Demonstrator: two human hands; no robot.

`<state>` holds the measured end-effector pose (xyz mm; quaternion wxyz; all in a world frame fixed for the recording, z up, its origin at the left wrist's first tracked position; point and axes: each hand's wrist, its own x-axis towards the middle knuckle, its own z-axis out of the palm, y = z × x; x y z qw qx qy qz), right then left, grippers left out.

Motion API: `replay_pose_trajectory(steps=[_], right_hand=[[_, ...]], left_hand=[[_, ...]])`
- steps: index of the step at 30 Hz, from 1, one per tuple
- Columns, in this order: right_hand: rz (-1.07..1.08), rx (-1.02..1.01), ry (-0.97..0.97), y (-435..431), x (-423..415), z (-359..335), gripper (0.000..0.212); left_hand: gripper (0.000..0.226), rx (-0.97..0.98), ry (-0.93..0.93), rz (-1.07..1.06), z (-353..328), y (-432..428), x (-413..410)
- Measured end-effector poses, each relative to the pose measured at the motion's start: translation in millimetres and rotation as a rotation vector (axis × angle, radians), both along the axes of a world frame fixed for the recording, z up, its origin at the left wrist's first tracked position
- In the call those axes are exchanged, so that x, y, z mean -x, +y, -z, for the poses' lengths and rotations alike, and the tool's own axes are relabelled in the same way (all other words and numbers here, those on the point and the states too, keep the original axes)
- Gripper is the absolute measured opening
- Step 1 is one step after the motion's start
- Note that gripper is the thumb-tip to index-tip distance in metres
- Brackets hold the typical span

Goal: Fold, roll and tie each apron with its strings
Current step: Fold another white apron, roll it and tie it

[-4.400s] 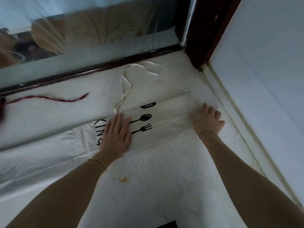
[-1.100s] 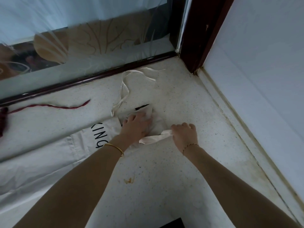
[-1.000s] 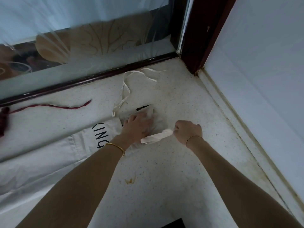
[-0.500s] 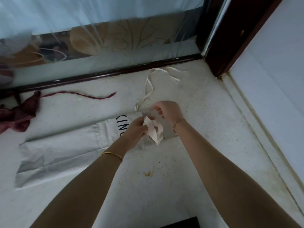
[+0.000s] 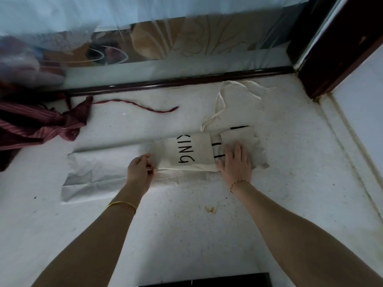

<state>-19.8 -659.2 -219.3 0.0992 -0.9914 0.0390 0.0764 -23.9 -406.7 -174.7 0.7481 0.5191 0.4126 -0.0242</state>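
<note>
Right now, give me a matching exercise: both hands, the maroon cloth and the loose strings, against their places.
1 left hand
2 right hand
3 maroon striped cloth
4 loose cream strings

A by the door track
B flat on the cream apron's folded end
C pinching a taut cream string
D bunched, far left

Pairs: 1-C, 2-B, 3-D, 4-A
</note>
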Motion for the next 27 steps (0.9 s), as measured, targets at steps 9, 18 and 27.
replay_pose_trajectory(steps=[9,18,27], right_hand=[[-0.002,0.012,-0.214,29,6,-5,0.054],[-0.406,-0.202,-0.265,211,38,-37,0.023],[-0.369,-0.249,0.351,328,29,-40,0.077]], left_hand=[[0.01,-0.73,0.117,0.265,-7,81,15],[0.078,-1.118,0.706,0.575,-8,183,34],[0.093,-1.142,0.619,0.79,-4,206,36]])
